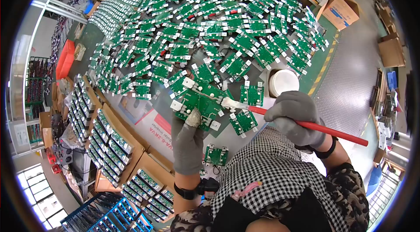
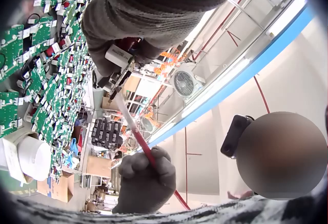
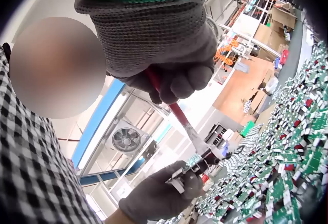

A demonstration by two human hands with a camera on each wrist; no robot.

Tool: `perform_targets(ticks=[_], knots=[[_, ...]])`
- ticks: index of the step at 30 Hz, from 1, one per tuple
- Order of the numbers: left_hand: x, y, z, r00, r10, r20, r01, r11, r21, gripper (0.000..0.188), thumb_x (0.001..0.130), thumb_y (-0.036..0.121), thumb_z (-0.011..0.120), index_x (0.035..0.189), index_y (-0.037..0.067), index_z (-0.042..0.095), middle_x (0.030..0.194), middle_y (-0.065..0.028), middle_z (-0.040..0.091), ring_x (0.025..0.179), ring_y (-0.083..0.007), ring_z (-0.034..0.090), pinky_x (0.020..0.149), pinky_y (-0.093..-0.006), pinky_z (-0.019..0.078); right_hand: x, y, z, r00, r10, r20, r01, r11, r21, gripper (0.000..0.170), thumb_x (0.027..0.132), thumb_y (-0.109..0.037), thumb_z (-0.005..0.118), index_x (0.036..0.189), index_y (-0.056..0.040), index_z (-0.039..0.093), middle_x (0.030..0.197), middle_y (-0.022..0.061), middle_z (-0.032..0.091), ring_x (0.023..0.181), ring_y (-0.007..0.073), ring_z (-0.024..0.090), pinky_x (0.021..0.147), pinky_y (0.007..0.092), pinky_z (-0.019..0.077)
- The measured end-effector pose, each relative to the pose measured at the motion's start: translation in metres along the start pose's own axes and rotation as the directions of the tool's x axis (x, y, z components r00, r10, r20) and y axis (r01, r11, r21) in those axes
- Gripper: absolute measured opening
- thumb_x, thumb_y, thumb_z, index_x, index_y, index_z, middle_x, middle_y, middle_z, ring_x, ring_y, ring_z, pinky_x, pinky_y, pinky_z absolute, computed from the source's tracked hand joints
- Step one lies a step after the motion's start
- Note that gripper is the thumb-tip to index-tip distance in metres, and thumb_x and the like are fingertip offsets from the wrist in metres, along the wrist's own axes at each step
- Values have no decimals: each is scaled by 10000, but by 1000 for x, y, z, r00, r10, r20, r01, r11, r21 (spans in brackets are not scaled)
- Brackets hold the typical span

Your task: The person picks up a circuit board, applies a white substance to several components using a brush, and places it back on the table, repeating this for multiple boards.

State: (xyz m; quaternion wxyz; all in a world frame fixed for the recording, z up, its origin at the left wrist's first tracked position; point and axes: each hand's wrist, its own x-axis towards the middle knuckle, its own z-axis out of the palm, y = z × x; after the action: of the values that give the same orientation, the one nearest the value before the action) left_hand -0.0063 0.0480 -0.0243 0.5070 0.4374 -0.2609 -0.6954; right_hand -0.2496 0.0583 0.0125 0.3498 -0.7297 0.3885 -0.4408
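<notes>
My gloved left hand [image 1: 188,144] grips a green circuit board [image 1: 199,103] by its near edge, thumb on top. The board carries white blocks at its corners and stands above the table. In my gloved right hand [image 1: 295,116] is a brush with a long red handle [image 1: 337,132], the fingers curled round it. White-coated bristles [image 1: 234,103] point left and meet the board's right side. Seen from the left wrist, the right fist [image 2: 146,178] wraps the red handle below the board. In the right wrist view the bristles [image 3: 200,143] are at the board's edge beside the left hand [image 3: 161,193].
Many similar boards [image 1: 188,30] cover the table beyond my hands. A white round tub [image 1: 283,83] stands to the right, near the table's edge. Trays of boards [image 1: 109,144] lie at the left in cardboard boxes. An open carton [image 1: 341,9] sits at the far right.
</notes>
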Motion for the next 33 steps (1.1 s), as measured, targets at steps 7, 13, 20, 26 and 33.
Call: perform_targets(ticks=[7, 13, 20, 26, 33], knots=[[23, -25, -116, 980, 104, -172, -112, 993, -34, 358, 944, 90, 445, 1289, -6, 432, 1207, -120, 567, 1063, -213, 590, 859, -334, 503, -28, 1, -13, 951, 307, -21, -306, 951, 36, 163, 719, -78, 497, 764, 22, 618, 626, 110, 579, 512, 219, 541, 513, 337, 426], [75, -64, -232, 941, 10, -339, -38, 996, -75, 306, 928, 153, 518, 1213, 41, 497, 1139, -81, 596, 973, -186, 602, 824, -345, 500, -33, -2, -7, 889, 448, -89, -429, 886, 175, 178, 726, -69, 477, 770, 28, 619, 638, 98, 581, 548, 162, 533, 534, 303, 424], [93, -50, -168, 492, 665, -561, 429, 375, 822, 562, 813, 187, 639, 1311, 40, 427, 1190, -231, 531, 1084, -370, 514, 910, -452, 415, -52, -2, -28, 840, 501, -209, -451, 859, 244, 186, 731, -51, 455, 767, 37, 616, 640, 85, 577, 549, 128, 512, 527, 282, 425], [165, -46, -76, 840, 435, 325, -226, -263, 938, 292, 758, 134, 604, 1042, 166, 664, 1062, -75, 613, 1029, -294, 530, 926, -395, 391, -55, 2, -30, 790, 572, -221, -476, 799, 367, 190, 746, -51, 443, 769, 43, 607, 650, 65, 578, 555, 101, 501, 520, 255, 418], [205, -73, -35, 963, 58, 262, -184, -566, 803, 261, 726, 106, 582, 944, 174, 708, 1119, -44, 564, 1118, -267, 438, 965, -402, 316, -77, 9, -47, 731, 602, -320, -498, 792, 353, 196, 763, -99, 463, 773, 32, 609, 634, 62, 574, 536, 95, 496, 494, 247, 411]])
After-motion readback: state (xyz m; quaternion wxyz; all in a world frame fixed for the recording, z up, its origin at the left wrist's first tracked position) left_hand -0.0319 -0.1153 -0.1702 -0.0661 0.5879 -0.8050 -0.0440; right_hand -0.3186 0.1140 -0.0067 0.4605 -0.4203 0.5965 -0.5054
